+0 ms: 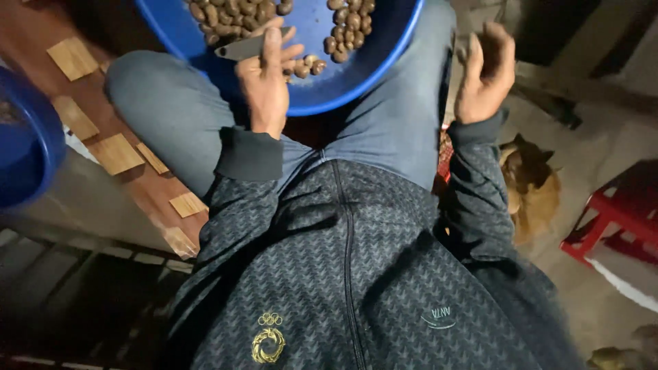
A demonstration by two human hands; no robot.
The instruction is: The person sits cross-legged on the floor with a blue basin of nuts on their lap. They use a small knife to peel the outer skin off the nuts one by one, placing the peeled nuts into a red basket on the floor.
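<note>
Seen from the head camera, looking straight down over a seated lap. Underfoot, a dim pale concrete floor [603,137], rough and dusty, with a tan dog [531,192] curled just beside the right leg and a red plastic stool [617,212] at the right edge. At left, reddish wooden boards [147,188] patched with lighter square inlays, smooth and worn, and part of a second blue tub [27,151] cut off by the frame. Below those, dark slats, too shadowed to read.

Across the knees, clad in faded blue jeans [391,116], a round blue plastic basin [329,75], glossy and shallow, holding brown oval nuts [349,31], matte and kidney-shaped, heaped at the far side and scattered near the rim. Dark quilted zip jacket [343,274], patterned weave, ribbed cuffs.

Left hand [267,75] over the near rim of the basin, fingers [274,41] curled and closed around a small grey metal knife blade [240,49] pointing left, thumb pressed along it, a few nuts just beside the knuckles. Right hand [486,68] raised outside the basin, to its right, blurred, fingers loosely bent and part open; whether anything sits inside, impossible to tell.
</note>
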